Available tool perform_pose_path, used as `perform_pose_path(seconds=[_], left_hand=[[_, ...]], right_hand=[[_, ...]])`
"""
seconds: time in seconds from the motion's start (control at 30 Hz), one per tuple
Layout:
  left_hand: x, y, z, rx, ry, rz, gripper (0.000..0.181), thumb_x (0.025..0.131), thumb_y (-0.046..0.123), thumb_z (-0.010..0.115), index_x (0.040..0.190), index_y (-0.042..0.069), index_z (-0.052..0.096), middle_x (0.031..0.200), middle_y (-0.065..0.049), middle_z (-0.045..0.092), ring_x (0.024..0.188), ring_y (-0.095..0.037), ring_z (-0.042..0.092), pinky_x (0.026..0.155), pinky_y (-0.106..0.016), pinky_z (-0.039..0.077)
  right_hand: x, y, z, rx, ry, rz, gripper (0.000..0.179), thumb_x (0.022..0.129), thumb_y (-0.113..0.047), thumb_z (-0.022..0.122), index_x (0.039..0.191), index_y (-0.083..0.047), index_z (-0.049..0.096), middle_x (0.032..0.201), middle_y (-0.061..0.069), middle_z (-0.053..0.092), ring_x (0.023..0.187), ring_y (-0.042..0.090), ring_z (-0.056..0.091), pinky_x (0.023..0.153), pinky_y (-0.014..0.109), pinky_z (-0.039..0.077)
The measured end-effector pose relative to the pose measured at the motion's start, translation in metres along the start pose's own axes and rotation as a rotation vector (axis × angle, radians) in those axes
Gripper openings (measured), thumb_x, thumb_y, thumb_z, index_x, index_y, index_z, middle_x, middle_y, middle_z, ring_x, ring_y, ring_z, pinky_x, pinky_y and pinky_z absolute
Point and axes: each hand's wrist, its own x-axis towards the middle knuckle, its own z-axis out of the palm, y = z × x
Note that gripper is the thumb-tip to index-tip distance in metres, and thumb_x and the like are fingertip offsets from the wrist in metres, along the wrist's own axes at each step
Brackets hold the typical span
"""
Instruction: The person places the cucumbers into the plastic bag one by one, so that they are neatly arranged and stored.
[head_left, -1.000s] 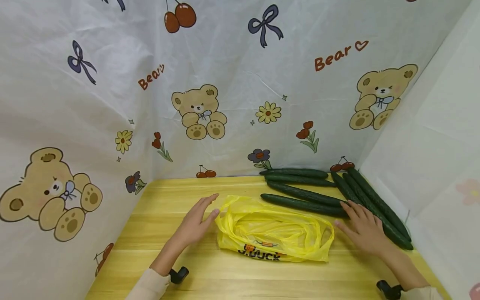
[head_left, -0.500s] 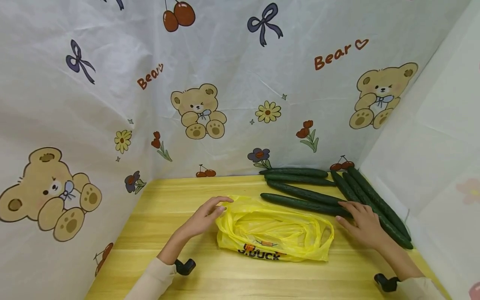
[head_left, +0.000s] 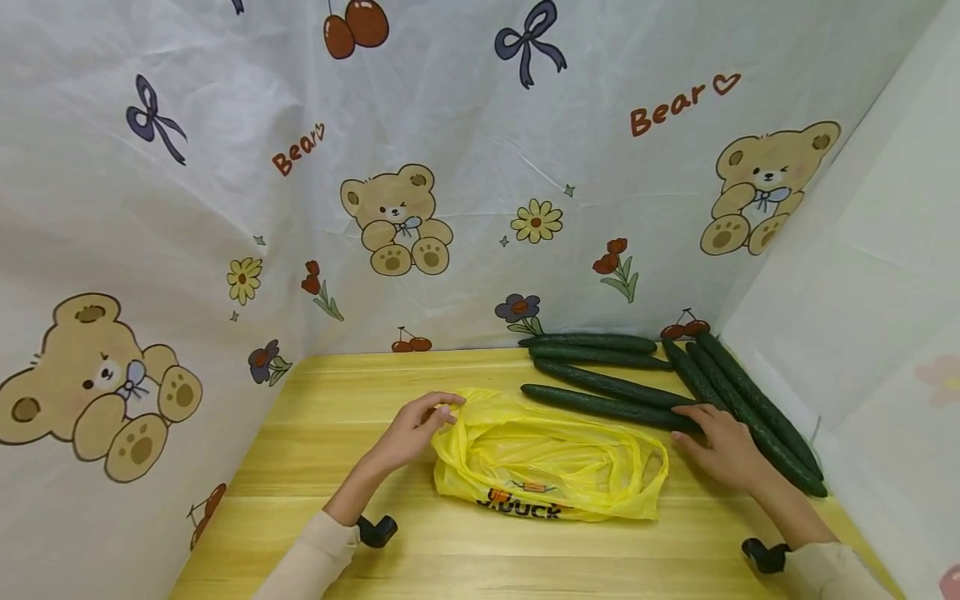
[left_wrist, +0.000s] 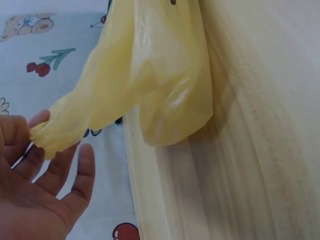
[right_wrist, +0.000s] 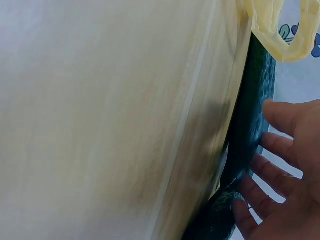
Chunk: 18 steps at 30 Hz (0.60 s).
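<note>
A yellow plastic bag (head_left: 551, 458) with black lettering lies crumpled on the wooden table, its mouth facing up. My left hand (head_left: 412, 429) pinches the bag's far left corner between thumb and forefinger; in the left wrist view that corner of the yellow bag (left_wrist: 65, 122) is drawn toward the hand. Just past the bag's right end, my right hand (head_left: 723, 446) reaches over the right tip of the nearest cucumber (head_left: 592, 402). In the right wrist view its fingers (right_wrist: 272, 175) are spread and loosely bent beside the dark green cucumber (right_wrist: 255, 100); whether they touch it I cannot tell.
Several more cucumbers lie along the back edge, such as the farthest cucumber (head_left: 588, 342), and another group, including the rightmost cucumber (head_left: 757, 400), slants along the right wall. A white cloth (head_left: 480, 108) printed with bears hangs behind and at the sides of the table (head_left: 360, 550).
My left hand has moved right and taken hold of the bag's left corner. The right hand has shifted slightly, staying by the cucumber's end. Bag and cucumbers have barely moved.
</note>
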Motion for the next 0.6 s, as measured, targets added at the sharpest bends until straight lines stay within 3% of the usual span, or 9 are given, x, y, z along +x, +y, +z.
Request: perform_pose_path(seconds=[0.1,0.23,0.33,0.47,0.6], left_hand=[[0.0,0.001,0.0,0.015,0.032,0.01,0.034,0.117,0.028,0.047,0.144,0.024,0.068,0.147,-0.006,0.068,0.12,-0.029,0.072,0.098,-0.047,0.06],[-0.001,0.004,-0.001,0.029,0.061,0.011,0.031,0.116,0.022,0.051,0.137,0.026,0.074,0.142,-0.003,0.072,0.127,-0.03,0.069,0.086,-0.032,0.053],[-0.001,0.006,-0.002,0.03,0.066,0.002,0.029,0.114,0.021,0.055,0.135,0.026,0.075,0.141,0.0,0.073,0.127,-0.029,0.068,0.086,-0.026,0.051],[-0.002,0.006,-0.002,0.023,0.051,0.004,0.029,0.111,0.02,0.063,0.137,0.019,0.075,0.139,-0.004,0.073,0.108,-0.027,0.071,0.086,-0.026,0.057],[-0.003,0.008,-0.002,0.026,0.032,0.021,0.031,0.108,0.019,0.067,0.139,0.015,0.074,0.135,-0.011,0.073,0.089,-0.021,0.067,0.075,-0.026,0.056]], right_hand=[[0.002,0.0,0.0,0.018,-0.01,-0.012,0.047,0.105,-0.024,0.071,0.145,-0.001,0.062,0.143,0.033,0.06,0.128,0.059,0.057,0.1,0.077,0.045],[0.004,0.001,0.001,0.034,-0.021,-0.013,0.047,0.105,-0.022,0.072,0.145,0.001,0.061,0.141,0.033,0.061,0.126,0.058,0.059,0.102,0.075,0.048],[0.005,0.002,0.003,0.03,-0.032,-0.007,0.047,0.104,-0.022,0.073,0.144,0.001,0.061,0.139,0.032,0.062,0.124,0.057,0.061,0.1,0.073,0.05],[0.008,0.002,0.006,0.008,-0.053,0.025,0.052,0.104,-0.032,0.073,0.144,-0.001,0.061,0.141,0.033,0.063,0.125,0.058,0.06,0.102,0.074,0.048],[0.011,0.0,0.01,-0.039,-0.057,0.059,0.055,0.104,-0.042,0.072,0.143,-0.004,0.065,0.14,0.033,0.064,0.123,0.059,0.06,0.101,0.076,0.047]])
